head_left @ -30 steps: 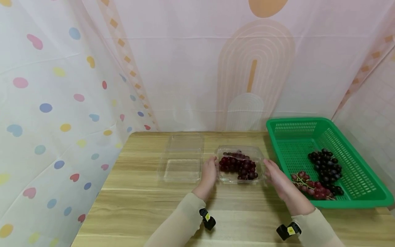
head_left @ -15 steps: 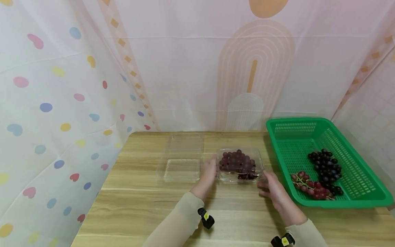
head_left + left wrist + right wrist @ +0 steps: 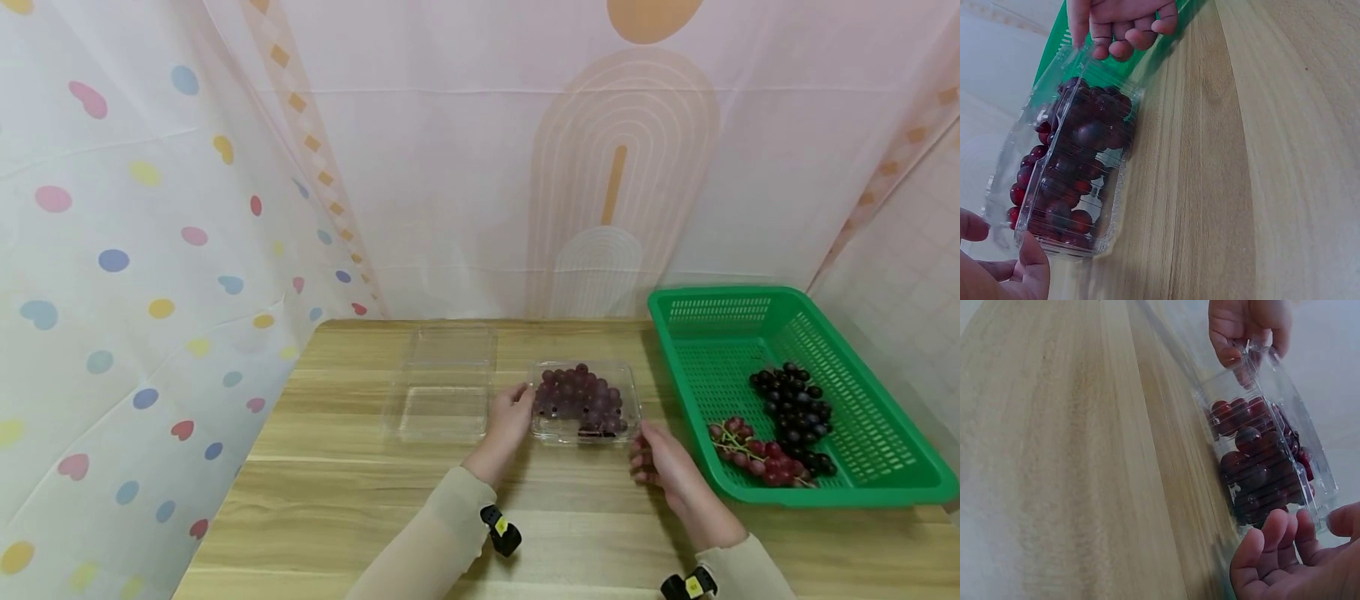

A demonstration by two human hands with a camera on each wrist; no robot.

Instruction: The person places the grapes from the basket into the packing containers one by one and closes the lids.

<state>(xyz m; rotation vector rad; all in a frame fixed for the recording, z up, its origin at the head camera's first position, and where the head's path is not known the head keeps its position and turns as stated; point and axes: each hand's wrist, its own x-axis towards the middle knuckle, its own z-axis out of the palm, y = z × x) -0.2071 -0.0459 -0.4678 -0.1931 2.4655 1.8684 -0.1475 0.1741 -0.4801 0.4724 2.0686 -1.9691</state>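
A clear plastic clamshell box with dark red grapes inside sits on the table, its lid lying over the fruit. My left hand pinches the rim at the box's left side, thumb and fingers at the edge. At the front right corner, my right hand pinches the rim between thumb and index finger, its other fingers loosely curled below. Both wrist views show the lid's edge and the base's rim close together along the front, with the grapes visible through the ribbed wall.
Left of the hands stands a second clear clamshell, lid raised back. A green plastic basket at right holds black grapes and a bunch of red grapes. Patterned curtains hang behind the wooden table.
The clamshell's lid has come down over the grapes. My right hand has slid from the box's right side toward its front corner; my left hand has stayed at the left side.
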